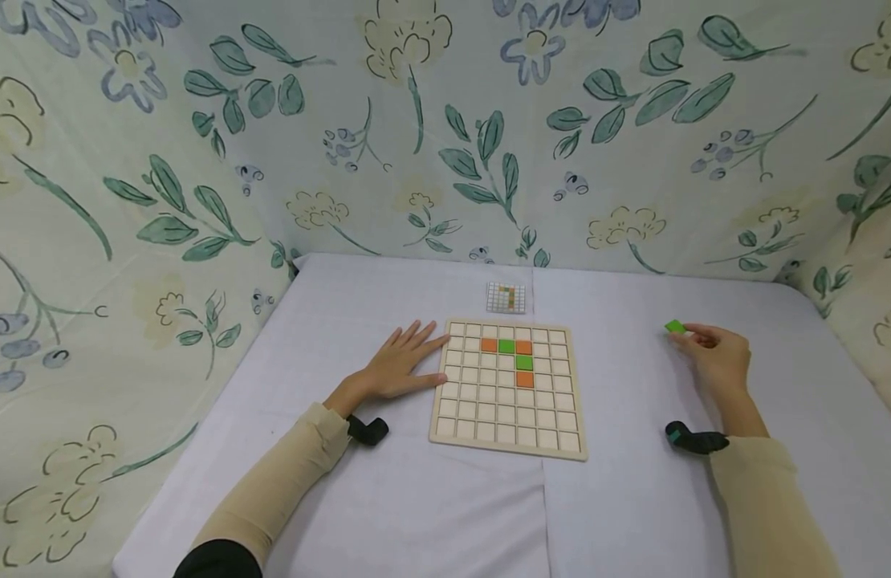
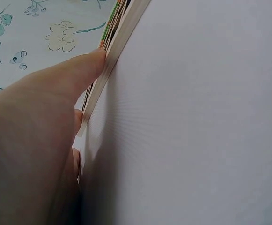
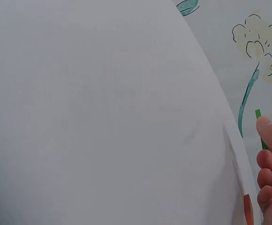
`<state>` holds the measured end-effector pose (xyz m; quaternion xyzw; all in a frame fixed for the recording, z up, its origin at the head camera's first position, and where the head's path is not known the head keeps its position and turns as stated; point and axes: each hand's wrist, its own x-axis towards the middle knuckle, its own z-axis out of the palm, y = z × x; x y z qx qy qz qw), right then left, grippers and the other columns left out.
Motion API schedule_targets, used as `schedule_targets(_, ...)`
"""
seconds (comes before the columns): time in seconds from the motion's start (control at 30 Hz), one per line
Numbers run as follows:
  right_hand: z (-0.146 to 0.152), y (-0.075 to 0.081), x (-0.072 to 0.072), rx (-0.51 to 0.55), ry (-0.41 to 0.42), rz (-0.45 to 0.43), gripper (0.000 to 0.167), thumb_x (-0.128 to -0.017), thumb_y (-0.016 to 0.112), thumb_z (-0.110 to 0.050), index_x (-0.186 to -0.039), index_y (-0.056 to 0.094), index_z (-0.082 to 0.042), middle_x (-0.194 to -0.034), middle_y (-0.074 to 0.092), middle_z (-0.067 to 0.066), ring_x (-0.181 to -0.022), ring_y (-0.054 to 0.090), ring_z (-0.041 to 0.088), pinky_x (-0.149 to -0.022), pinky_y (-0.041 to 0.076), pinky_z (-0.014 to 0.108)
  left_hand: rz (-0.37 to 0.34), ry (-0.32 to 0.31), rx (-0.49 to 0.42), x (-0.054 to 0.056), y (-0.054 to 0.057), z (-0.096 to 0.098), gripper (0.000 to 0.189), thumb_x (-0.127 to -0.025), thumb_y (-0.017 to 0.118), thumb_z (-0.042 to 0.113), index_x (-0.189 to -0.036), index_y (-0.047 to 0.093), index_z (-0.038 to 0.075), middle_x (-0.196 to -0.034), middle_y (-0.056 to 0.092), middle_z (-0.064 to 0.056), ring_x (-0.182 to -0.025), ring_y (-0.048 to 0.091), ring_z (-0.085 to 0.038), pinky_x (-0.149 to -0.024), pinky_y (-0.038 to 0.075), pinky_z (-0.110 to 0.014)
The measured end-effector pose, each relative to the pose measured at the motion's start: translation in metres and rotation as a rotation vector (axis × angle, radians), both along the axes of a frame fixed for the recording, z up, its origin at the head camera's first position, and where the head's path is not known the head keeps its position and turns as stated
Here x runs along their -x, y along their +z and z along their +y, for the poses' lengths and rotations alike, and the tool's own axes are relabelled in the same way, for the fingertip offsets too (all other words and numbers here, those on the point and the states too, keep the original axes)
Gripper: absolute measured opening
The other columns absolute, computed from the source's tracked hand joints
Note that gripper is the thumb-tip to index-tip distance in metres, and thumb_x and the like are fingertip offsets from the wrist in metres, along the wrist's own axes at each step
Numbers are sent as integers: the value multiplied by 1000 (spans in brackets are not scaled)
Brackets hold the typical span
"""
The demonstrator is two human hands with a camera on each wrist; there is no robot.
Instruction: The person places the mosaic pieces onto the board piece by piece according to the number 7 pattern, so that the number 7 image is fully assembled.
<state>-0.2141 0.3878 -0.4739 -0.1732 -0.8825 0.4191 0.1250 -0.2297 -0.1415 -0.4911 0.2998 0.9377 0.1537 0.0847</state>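
Note:
A wooden grid board (image 1: 506, 451) lies on the table, with three orange tiles and two green tiles set in its upper cells. My left hand (image 1: 402, 365) rests at its left side, fingers spread, thumb and a fingertip on the frame. In the left wrist view the thumb (image 2: 86, 65) touches the board's edge (image 2: 126, 33). Off to the right of the board, my right hand (image 1: 716, 357) pinches a green tile (image 1: 674, 327) between thumb and fingers. The right wrist view shows that green tile (image 3: 258, 114) jutting past the thumb, and an orange piece (image 3: 248, 209) below the curled fingers.
Behind the board lies a small card (image 1: 505, 298) printed with a grid and a coloured pattern. A white cloth (image 1: 445, 514) covers the table. Floral fabric (image 1: 445, 144) hangs along the back and left side.

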Motion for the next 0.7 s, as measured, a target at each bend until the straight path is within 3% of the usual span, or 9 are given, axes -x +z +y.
schedule_targets(0.33,-12,17,-9,17,47,21,49,-93,73,-26,-127,64,7,-81,55,-14,-77,47,4,-58,42,10,2,3,2,-2,2,0,83,-93,40,74,-161,18,32,-167,4,-4,-152,-5,-29,-119,-6,-50)
schedule_targets(0.7,-42,34,-30,-19,171,18,51,-92,73,-34,-126,65,4,-95,57,6,-82,48,13,-59,44,12,0,9,15,-1,2,0,82,-94,39,74,-161,16,34,-167,2,-2,-152,-7,-28,-119,-6,-49)
